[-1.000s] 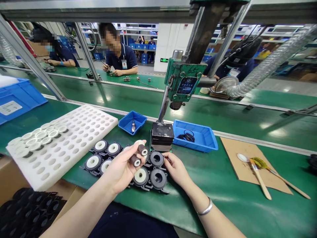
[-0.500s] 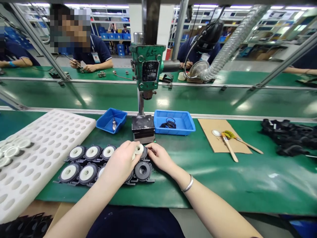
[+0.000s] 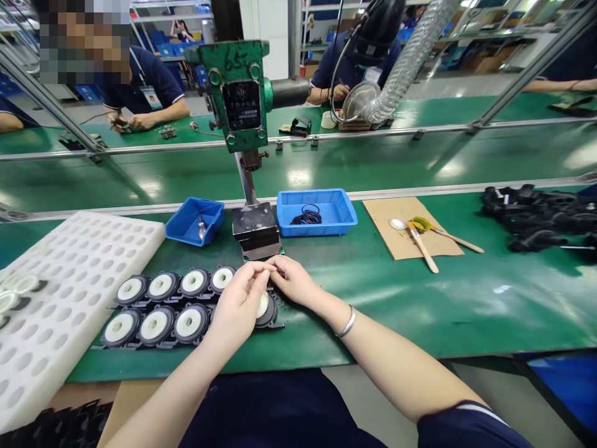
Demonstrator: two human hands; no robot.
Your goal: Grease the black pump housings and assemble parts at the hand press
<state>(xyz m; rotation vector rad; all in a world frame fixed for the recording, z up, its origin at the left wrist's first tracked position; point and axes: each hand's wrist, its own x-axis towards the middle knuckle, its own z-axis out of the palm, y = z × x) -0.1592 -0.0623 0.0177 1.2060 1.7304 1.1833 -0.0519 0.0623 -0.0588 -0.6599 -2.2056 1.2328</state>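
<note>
My left hand (image 3: 240, 298) and my right hand (image 3: 295, 281) meet over the right end of two rows of round black housings (image 3: 267, 316). The fingertips of both are pinched together; whatever is between them is hidden or too small to name. Pale white discs with a centre hole, such as the one at the front left (image 3: 120, 328), sit in the housings. Under my left hand, a white disc (image 3: 262, 305) partly shows on the front right housing. My left hand and wrist cover some of the housings. A silver bracelet (image 3: 347, 322) is on my right wrist.
Behind my hands stands a green press (image 3: 240, 96) over a black block (image 3: 255, 225). Blue bins (image 3: 194, 221) (image 3: 317, 214) flank it. A white foam tray (image 3: 107, 249) lies left; cardboard (image 3: 410, 227) with brushes and black parts (image 3: 541, 218) lie right. Co-workers sit opposite.
The white disc my left hand held is out of its fingers, and one now shows on the front right housing. My left hand has moved to meet my right fingertips. The view has shifted.
</note>
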